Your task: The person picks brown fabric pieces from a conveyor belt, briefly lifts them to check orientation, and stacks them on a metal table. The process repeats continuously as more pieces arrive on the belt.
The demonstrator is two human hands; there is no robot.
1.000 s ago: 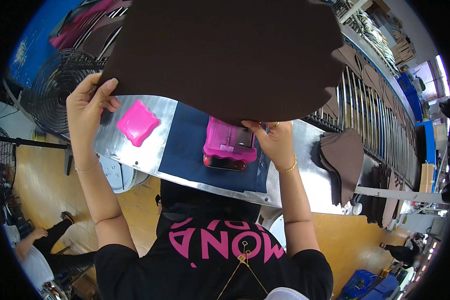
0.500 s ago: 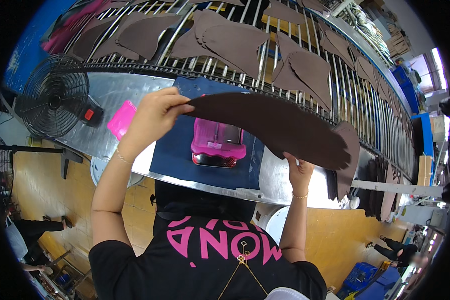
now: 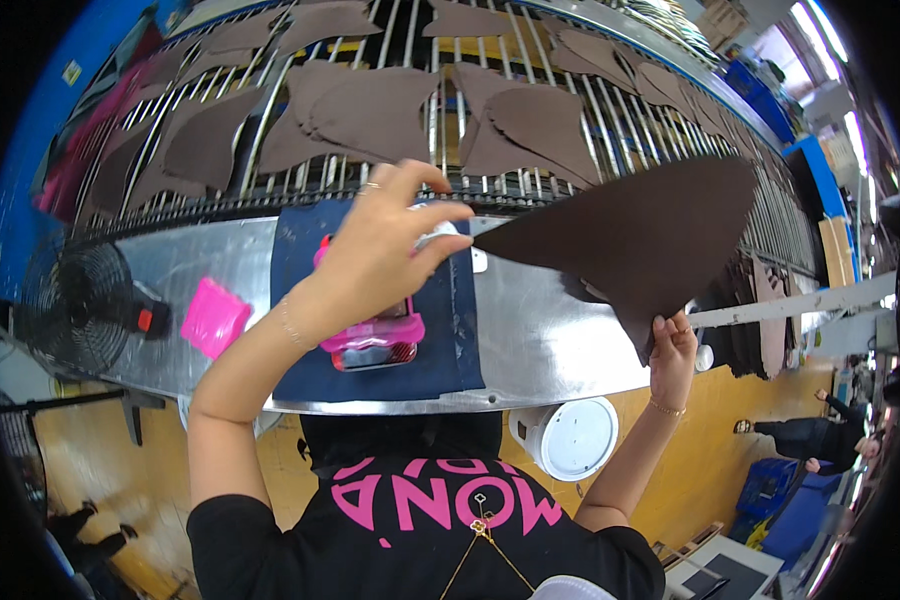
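A dark brown sheet-like cut piece (image 3: 640, 225), probably leather, is held up over the right part of the metal table. My right hand (image 3: 672, 350) pinches its lower edge between thumb and fingers. At its pointed left tip my left hand (image 3: 380, 235) has fingers spread, with the thumb beside or touching the tip. A small white thing shows behind those fingers; I cannot make out what it is. Below my left hand, a pink plastic tray (image 3: 400, 332) lies on a dark blue mat (image 3: 445, 350), partly covered by my wrist.
Beyond the table runs a rack of metal rods (image 3: 440, 120) bearing several brown cut pieces (image 3: 370, 110). A black fan (image 3: 80, 300) and a pink plastic piece (image 3: 215, 318) are at the left. Dark pieces hang (image 3: 735, 330) beside a white bar (image 3: 800, 298) at right. A white-lidded bucket (image 3: 577, 438) stands below.
The brown piece has shifted right and turned, its wide end now raised. My left hand has gone from pinching its tip to spread fingers. My right hand moved right with it; the view turned too.
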